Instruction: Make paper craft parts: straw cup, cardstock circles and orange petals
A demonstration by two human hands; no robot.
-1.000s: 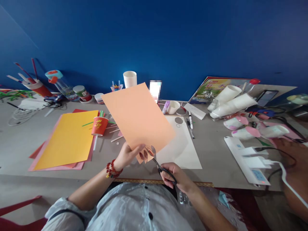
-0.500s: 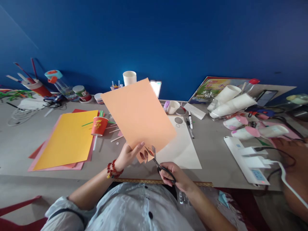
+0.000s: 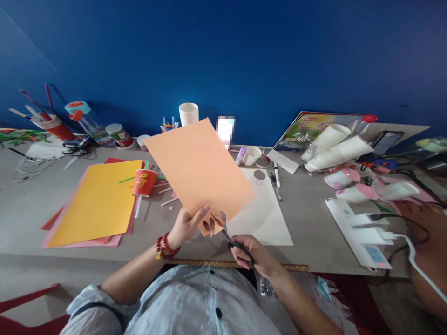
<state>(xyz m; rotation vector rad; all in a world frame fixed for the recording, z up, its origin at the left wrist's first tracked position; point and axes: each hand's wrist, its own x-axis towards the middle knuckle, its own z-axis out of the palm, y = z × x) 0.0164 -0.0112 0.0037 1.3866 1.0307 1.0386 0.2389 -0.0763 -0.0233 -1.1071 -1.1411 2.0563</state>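
Observation:
My left hand (image 3: 185, 226) pinches an orange sheet of paper (image 3: 199, 167) near its lower edge, thumb on top and the other fingers mostly hidden beneath. The sheet is raised and tilted above the table. Several leaf-shaped cutouts show along its bottom corner. In my right hand (image 3: 247, 251) is a pair of black-handled scissors (image 3: 229, 238), with fingers through the loops. Their blades are apart and reach the paper's lower edge beside the cutouts. Under the orange sheet lies a white sheet of paper (image 3: 265, 218) bearing a few circles.
Yellow paper (image 3: 98, 200) on pink sheets lies left, next to a red paper cup (image 3: 144, 183). Stacked white cups (image 3: 188, 114) stand at the back. A power strip (image 3: 356, 232), bagged paper cups (image 3: 338, 152) and another person's arm (image 3: 419, 242) are on the right.
The orange sheet's top edge swung slightly up and right, then back down and left. Both hands stay nearly in place, and the scissors remain at the paper's lower edge.

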